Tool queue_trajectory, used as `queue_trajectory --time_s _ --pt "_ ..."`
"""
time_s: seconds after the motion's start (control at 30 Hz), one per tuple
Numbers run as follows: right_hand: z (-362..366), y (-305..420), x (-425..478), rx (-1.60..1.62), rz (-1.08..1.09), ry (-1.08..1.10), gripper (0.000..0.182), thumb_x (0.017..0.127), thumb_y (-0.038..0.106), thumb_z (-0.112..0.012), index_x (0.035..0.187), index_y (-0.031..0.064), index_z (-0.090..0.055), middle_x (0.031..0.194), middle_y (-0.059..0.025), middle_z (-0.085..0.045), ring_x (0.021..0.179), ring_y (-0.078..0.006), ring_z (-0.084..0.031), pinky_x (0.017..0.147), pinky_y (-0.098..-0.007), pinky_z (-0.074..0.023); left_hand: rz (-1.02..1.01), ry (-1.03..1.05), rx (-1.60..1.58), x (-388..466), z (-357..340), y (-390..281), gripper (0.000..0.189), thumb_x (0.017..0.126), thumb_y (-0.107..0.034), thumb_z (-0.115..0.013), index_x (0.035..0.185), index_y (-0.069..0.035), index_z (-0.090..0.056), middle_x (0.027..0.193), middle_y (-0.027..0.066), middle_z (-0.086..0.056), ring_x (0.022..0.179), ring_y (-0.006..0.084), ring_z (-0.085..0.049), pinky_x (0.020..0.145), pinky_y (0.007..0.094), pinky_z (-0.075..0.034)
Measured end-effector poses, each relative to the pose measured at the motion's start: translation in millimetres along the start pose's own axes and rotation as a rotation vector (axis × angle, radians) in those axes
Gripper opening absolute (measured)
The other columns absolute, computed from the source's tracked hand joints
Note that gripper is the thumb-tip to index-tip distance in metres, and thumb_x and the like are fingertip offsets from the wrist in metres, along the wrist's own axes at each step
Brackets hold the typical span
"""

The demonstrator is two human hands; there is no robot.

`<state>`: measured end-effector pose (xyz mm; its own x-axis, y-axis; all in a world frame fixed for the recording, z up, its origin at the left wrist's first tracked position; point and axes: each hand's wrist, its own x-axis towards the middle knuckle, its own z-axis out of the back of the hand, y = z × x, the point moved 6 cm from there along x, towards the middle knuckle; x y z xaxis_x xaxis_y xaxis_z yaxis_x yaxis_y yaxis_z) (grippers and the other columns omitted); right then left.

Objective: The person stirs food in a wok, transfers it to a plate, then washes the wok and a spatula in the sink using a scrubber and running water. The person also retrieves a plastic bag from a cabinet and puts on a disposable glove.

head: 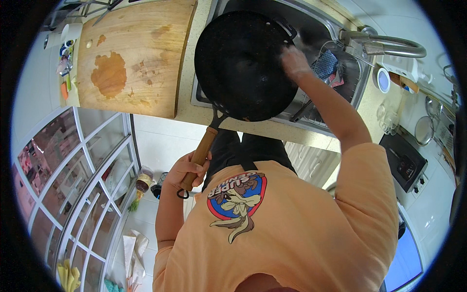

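Observation:
A large black wok is held over the left part of the stainless steel sink. My left hand grips its wooden handle, which points toward my body. At the wok's right side, my right hand is blurred and lies on the rim near the small far handle; whether its fingers hold anything is hidden. Behind that hand, a wire basket in the sink holds a blue cloth and a pink one. A dark handle shows below the wok's right edge.
A stained wooden cutting board lies left of the sink. The metal faucet arches over from the right. A white bowl, clear glasses and a black induction cooker are on the right. White-framed glass doors stand at left.

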<state>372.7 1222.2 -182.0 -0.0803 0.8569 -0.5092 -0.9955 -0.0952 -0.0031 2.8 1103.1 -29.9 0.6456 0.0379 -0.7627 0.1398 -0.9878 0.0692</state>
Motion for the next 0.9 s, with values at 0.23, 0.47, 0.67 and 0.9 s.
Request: queue_trajectory --time_s 0.23,0.47,0.67,0.9 --pt "-11 122 36 0.545 0.031 0.041 0.033 0.082 -0.001 -0.051 0.113 0.0075 -0.06 0.114 -0.0154 -0.058 0.105 -0.0295 -0.057 0.09 -0.0381 -0.0476 0.017 0.01 0.007 1 3 2 0.045 0.069 -0.002 -0.06 0.11 0.004 -0.041 0.063 0.0086 -0.05 0.034 0.0159 -0.044 0.032 0.0241 -0.04" --pt "-39 33 -30 0.273 0.193 0.201 0.022 0.083 0.004 -0.053 0.102 0.005 -0.065 0.109 -0.0155 -0.061 0.099 -0.0315 -0.06 0.089 -0.04 -0.0486 0.023 -0.007 0.022 0 3 -2 0.043 0.069 -0.001 -0.058 0.108 0.003 -0.042 0.062 0.0076 -0.049 0.034 0.0158 -0.044 0.032 0.0244 -0.04" --pt "47 -65 10 0.374 -0.012 -0.454 0.035 0.074 -0.001 -0.056 0.104 0.0133 -0.067 0.109 -0.0152 -0.062 0.099 -0.0328 -0.06 0.087 -0.0379 -0.0487 0.052 -0.008 0.003 -1 10 1 0.041 0.068 0.0 -0.058 0.107 0.003 -0.045 0.062 0.0075 -0.05 0.036 0.0169 -0.046 0.035 0.0245 -0.042" --pt "64 -38 66 0.254 -0.082 -0.644 0.047 0.072 -0.004 -0.054 0.112 0.0171 -0.064 0.118 -0.0133 -0.058 0.108 -0.0326 -0.054 0.092 -0.0391 -0.0452 0.044 -0.017 0.028 -3 4 -3 0.042 0.067 0.001 -0.058 0.107 0.003 -0.045 0.062 0.0076 -0.05 0.037 0.0167 -0.047 0.036 0.024 -0.042"
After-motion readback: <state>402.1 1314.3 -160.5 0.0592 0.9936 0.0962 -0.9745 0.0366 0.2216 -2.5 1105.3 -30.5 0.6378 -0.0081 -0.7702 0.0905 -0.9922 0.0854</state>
